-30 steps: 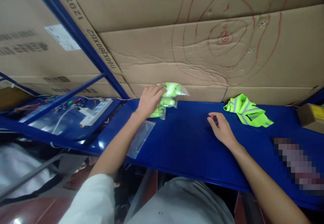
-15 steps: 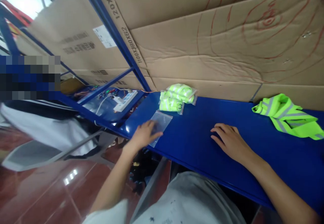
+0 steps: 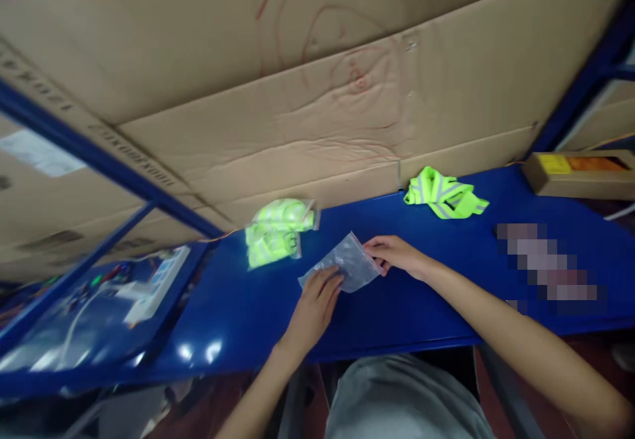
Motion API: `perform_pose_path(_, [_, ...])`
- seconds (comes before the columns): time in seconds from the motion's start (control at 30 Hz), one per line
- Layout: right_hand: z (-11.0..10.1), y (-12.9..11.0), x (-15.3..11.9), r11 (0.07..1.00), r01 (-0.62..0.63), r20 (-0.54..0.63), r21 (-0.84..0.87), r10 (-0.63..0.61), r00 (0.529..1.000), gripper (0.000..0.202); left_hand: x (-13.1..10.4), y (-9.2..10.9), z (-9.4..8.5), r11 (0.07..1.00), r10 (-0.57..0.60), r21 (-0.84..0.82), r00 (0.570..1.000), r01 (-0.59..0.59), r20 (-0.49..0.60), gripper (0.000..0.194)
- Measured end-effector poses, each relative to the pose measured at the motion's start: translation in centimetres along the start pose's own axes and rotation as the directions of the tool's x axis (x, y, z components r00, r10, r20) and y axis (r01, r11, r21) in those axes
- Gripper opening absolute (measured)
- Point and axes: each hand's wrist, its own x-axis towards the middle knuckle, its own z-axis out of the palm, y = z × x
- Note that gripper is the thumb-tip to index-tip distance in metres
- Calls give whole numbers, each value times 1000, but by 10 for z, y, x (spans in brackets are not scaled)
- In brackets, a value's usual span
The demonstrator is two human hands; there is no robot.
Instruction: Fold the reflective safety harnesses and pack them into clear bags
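Note:
A clear zip-lock bag (image 3: 351,264) lies over the blue table in front of me, its zip edge turned to the right. My right hand (image 3: 391,254) pinches that edge between thumb and fingers. Over the bag's left part rests my left hand (image 3: 320,290), palm down with the fingers spread on the plastic. Behind the bag on the left sit clear-bagged neon-yellow reflective garments (image 3: 278,231), folded and stacked. An unbagged neon-yellow reflective strap garment (image 3: 444,194) lies loosely bunched at the back right, apart from both hands.
The blue table (image 3: 421,323) runs up against a tall cardboard wall (image 3: 278,155). A white power strip (image 3: 159,287) and wires lie beyond the blue frame bar on the left. At the far right stands a cardboard box (image 3: 580,174); a blurred-out patch covers something before it.
My view has swung right. The zip-lock bag has moved rightward along the table with my left hand, and my right hand, earlier resting empty, now grips its zip edge.

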Motion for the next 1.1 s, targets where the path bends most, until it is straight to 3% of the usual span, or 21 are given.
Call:
perform_pose_path(0.07, [-10,-3,3,999,16,-59,38,-14,998,21,25,-4,-1,995,59,78,994,-67,93,36])
perform_pose_path(0.13, [-14,-6,5,999,41,-108,34,-37,993,18,48,-3,1,990,62,117,990,-77,131,58])
perform_pose_path(0.27, [-6,-3,6,990,97,-141,-107,-112,984,31,79,5,25,999,-32,38,999,32,7,85])
perform_pose_path(0.37, [1,3,5,941,112,-224,-320,-190,956,33,85,5,48,999,-37,19,998,36,52,74])
perform_pose_path(0.47, [-13,2,5,855,68,-312,-513,-260,914,28,81,0,58,996,-40,89,993,30,115,57])
perform_pose_path(0.57, [-52,-9,7,774,18,-382,-633,-333,862,21,77,-6,49,975,-115,196,991,100,70,50])
perform_pose_path(0.63, [-86,-17,13,730,-46,-476,-682,-395,786,32,76,-10,38,945,-170,287,985,156,25,44])
perform_pose_path(0.67, [-101,-19,16,699,-101,-527,-708,-427,735,41,77,-11,32,926,-191,332,982,179,3,41])
perform_pose_path(0.7, [-114,-20,20,605,-226,-572,-764,-473,670,52,78,-13,27,909,-202,370,979,195,-18,39])
perform_pose_path(0.73, [-125,-20,24,532,-332,-599,-779,-474,645,58,79,-13,24,899,-202,391,979,199,-35,37])
perform_pose_path(0.8, [-136,-17,30,415,-437,-600,-798,-484,637,54,80,-12,20,912,-170,368,983,181,-62,32])
perform_pose_path(0.9, [-135,-18,29,348,-416,-542,-840,-516,663,33,80,-2,23,981,-86,163,991,102,-100,22])
perform_pose_path(0.97, [-129,-25,23,401,-339,-521,-851,-567,639,28,77,8,27,998,-56,-47,991,50,-121,14])
perform_pose_path(1.0, [-126,-29,20,478,-267,-530,-837,-586,613,27,75,13,29,987,-55,-157,991,36,-120,11])
perform_pose_path(1.07, [-116,-37,12,712,-24,-590,-702,-562,579,28,71,21,33,932,-88,-359,993,52,-85,22])
perform_pose_path(1.1, [-109,-40,9,824,120,-622,-554,-505,598,31,70,23,34,889,-117,-451,991,78,-59,33])
